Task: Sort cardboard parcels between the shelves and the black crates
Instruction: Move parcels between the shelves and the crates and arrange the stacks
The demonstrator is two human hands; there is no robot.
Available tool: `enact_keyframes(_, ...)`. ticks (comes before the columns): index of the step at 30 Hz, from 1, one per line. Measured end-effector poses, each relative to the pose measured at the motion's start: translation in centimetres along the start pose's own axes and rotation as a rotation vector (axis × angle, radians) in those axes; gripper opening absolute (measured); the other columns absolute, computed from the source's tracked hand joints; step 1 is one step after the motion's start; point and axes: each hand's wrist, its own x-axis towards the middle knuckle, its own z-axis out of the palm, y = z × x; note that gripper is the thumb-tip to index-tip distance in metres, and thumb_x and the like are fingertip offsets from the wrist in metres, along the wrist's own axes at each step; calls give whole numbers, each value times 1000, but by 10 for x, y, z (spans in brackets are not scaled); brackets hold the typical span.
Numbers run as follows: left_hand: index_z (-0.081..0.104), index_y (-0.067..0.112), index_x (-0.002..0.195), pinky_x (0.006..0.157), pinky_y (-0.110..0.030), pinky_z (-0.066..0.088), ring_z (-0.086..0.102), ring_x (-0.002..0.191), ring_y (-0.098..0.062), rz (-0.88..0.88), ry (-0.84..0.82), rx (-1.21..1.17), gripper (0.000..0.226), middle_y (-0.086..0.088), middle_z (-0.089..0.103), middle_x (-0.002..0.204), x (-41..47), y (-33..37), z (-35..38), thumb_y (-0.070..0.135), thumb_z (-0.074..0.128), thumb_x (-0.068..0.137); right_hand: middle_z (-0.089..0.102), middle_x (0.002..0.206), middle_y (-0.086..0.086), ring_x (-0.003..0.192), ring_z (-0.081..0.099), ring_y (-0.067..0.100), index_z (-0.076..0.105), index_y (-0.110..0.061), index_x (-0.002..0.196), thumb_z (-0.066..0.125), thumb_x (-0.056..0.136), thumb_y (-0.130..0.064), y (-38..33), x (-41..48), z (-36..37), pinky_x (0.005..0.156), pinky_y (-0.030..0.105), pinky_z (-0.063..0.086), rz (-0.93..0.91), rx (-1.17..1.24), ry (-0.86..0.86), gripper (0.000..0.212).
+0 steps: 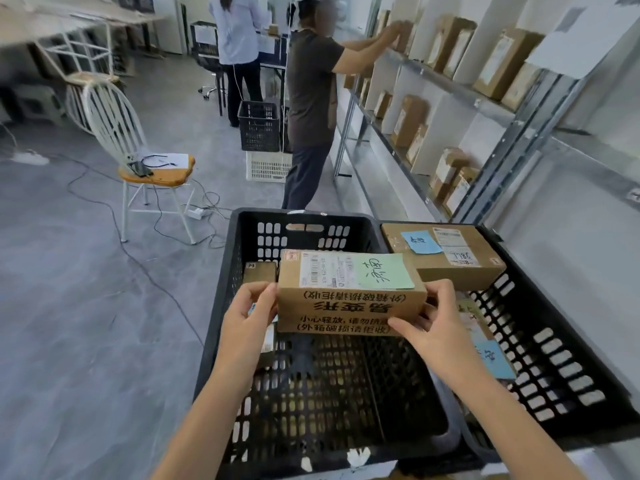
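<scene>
Grey concrete floor [86,323] runs under everything, with metal shelves [450,84] of upright cardboard parcels along the wall to the right of my grip.

Both my hands hold one cardboard parcel [349,299] by its ends. My left hand [247,317] curls round the left end and my right hand [440,323] round the right end, each thumb lying on the printed face nearest me. The parcel sits level. On its top are a white shipping label [325,270] and a green handwritten note [382,271].

Directly under the grip is the left black crate [221,306]; I hold the parcel above its mesh floor, clear of it. Just past my left fingers a small parcel [259,271] stands in that crate's far left corner. Another item lies below my left hand, mostly hidden.

Right of the grip, touching the first crate, stands the right black crate [554,341]. At its far end lies a wider parcel [446,258] with a blue note [420,241] and white labels. Nearer me, beside my right wrist, a flat parcel [491,358] with another blue note lies in the same crate.

Beyond the grip a person [311,91] reaches both hands to an upper shelf. Beside their legs a far black crate [259,126] sits stacked on a white crate [268,166]. Left of those, a white chair [152,168] holds a phone and cables.
</scene>
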Motion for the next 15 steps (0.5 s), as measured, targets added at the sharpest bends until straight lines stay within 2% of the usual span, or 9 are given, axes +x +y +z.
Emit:
enact_keyframes(2, 70, 32, 110, 87, -21, 55, 68, 105, -6, -23, -20, -36, 21, 10, 74, 110, 1, -1, -4, 39, 53, 100, 68, 114, -17, 111, 65, 3, 41, -42, 104, 83, 76, -7, 2, -1, 7, 97, 39, 55, -16, -6, 15, 61)
enact_keyframes(4, 71, 35, 112, 96, -26, 52, 67, 107, -6, -62, -44, -34, 26, 10, 73, 111, -1, -2, -7, 46, 51, 100, 67, 113, -22, 112, 63, 0, 40, -44, 105, 83, 76, -7, 1, -4, 13, 97, 37, 55, -33, -17, 23, 64)
enact_keyframes(8, 63, 34, 116, 100, -41, 52, 66, 108, -13, -115, -75, -13, 40, 5, 71, 113, 1, -5, -7, 61, 56, 88, 59, 125, -12, 121, 58, 6, 36, -41, 107, 87, 72, -17, -5, -6, 22, 98, 34, 53, -16, 5, -15, 66)
enact_keyframes(9, 61, 32, 117, 99, -43, 53, 68, 105, -14, -134, -83, -40, 48, 3, 72, 112, 2, -4, -7, 63, 59, 81, 56, 126, -12, 122, 56, 6, 35, -39, 110, 89, 70, -24, -9, -6, 23, 99, 33, 52, -5, 14, -24, 69)
enact_keyframes(11, 56, 27, 116, 95, -43, 56, 72, 98, -15, -167, -111, -103, 57, 2, 75, 106, 5, -3, -8, 63, 66, 73, 52, 125, -17, 119, 54, 1, 34, -38, 115, 87, 60, -51, -20, -3, 25, 93, 25, 52, 23, 42, -33, 77)
enact_keyframes(13, 53, 26, 117, 92, -42, 58, 73, 96, -15, -170, -112, -117, 58, 0, 76, 104, 10, -2, -11, 60, 70, 73, 51, 124, -17, 114, 54, -5, 33, -37, 121, 75, 53, -77, -33, 2, 26, 83, 17, 53, 58, 79, -61, 89)
enact_keyframes(15, 55, 25, 118, 84, -37, 60, 74, 93, -15, -150, -83, -119, 54, -1, 76, 103, 17, 2, -14, 57, 71, 77, 51, 126, -10, 115, 54, 1, 34, -35, 128, 62, 57, -86, -40, 11, 27, 88, 22, 52, 99, 80, -95, 92)
